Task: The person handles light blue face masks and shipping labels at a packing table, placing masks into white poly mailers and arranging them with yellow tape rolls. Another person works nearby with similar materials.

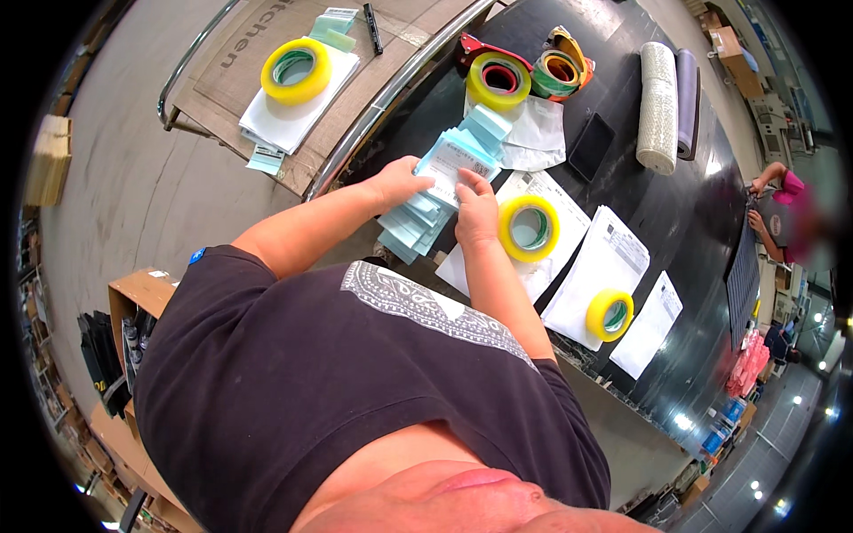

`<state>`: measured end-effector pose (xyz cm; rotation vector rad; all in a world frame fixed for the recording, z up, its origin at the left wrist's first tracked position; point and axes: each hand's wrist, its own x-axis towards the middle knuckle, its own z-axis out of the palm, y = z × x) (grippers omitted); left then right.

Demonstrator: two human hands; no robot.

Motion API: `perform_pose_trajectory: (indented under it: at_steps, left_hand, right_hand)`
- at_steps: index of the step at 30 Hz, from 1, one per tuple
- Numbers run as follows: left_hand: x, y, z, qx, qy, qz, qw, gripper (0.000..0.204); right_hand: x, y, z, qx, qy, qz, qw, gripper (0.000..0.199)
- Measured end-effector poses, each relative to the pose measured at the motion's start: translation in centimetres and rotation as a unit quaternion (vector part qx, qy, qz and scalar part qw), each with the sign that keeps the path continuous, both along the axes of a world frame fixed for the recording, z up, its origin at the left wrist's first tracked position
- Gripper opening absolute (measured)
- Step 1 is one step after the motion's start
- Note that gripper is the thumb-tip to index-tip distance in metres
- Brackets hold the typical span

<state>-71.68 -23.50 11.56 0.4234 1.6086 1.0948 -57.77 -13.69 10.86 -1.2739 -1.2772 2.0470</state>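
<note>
A strip of white printed labels on pale blue backing (455, 167) spans the space between my hands at the table's near edge. My left hand (398, 184) is closed on the strip's left side, thumb on top. My right hand (478, 211) pinches its right side, with thumb and fingers near the printed code. Folded lengths of the strip hang below and lie beyond my hands. Just right of my right hand, a yellow-rimmed tape roll (529, 228) rests on printed papers (569, 209).
Tape dispensers (499, 80), a black phone (591, 147) and a textured white roll (657, 107) lie farther back. More papers (647, 329) sit at right. A cart (213, 98) at left carries a tape roll (296, 71) and a marker (372, 28). Another person's hands (760, 200) appear far right.
</note>
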Motion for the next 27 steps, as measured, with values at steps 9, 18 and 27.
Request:
perform_pose_trajectory:
  at_steps: [9,18,27]
  left_hand:
    - [0.0,-0.2,1.4,0.003,-0.003,-0.008,1.000,0.041]
    - [-0.1,-0.3,1.6,-0.045,0.258,-0.154,0.953,0.065]
    - [-0.4,-0.7,-1.1,0.067,0.297,-0.085,0.949,0.068]
  right_hand:
    - [0.0,-1.2,-0.9,0.128,-0.050,-0.011,0.990,0.035]
    - [0.8,-1.6,-0.8,0.197,-0.080,-0.057,0.975,0.044]
    - [1.5,-1.6,-1.9,0.206,-0.073,-0.072,0.973,0.050]
